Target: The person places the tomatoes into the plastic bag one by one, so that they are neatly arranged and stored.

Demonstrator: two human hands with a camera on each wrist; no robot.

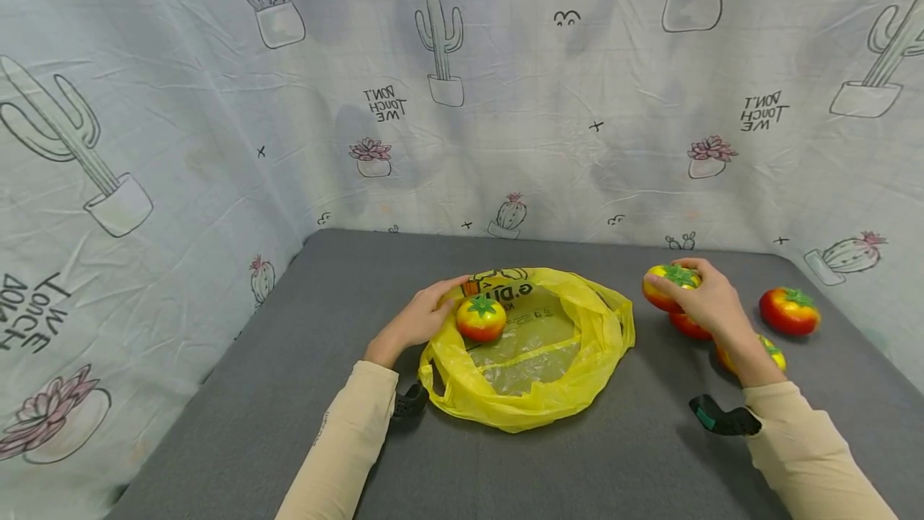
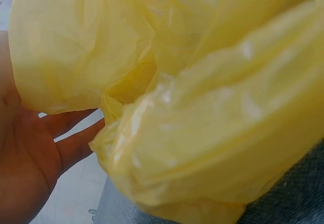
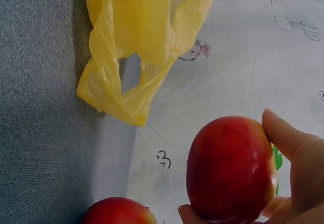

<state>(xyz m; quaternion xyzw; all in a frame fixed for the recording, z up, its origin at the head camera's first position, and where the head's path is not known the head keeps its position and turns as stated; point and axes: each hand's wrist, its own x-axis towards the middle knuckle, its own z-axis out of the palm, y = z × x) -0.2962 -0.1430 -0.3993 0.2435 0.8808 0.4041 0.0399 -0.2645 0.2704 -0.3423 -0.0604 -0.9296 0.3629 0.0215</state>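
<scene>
A yellow plastic bag [image 1: 577,392] lies on the table with its mouth spread wide. Inside its left edge sits a red-and-yellow tomato [image 1: 481,318] with a green leafy top. My left hand [image 1: 419,318] is at that edge beside the tomato; in the left wrist view its extended fingers [image 2: 76,145] run behind the yellow plastic, their tips hidden. To the right of the bag, my right hand [image 1: 711,299] grips another tomato [image 1: 670,286] between thumb and fingers. The right wrist view shows this tomato's shiny red underside [image 3: 230,168] raised off the table.
Below and beside the right hand are more tomatoes: one red [image 1: 689,326], one partly hidden by the wrist [image 1: 772,351], and one farther right [image 1: 789,311]. Around the dark grey table [image 1: 274,392] hangs a white cactus-print cloth [image 1: 505,127]. Loop handles [image 3: 134,100] stick out from the bag.
</scene>
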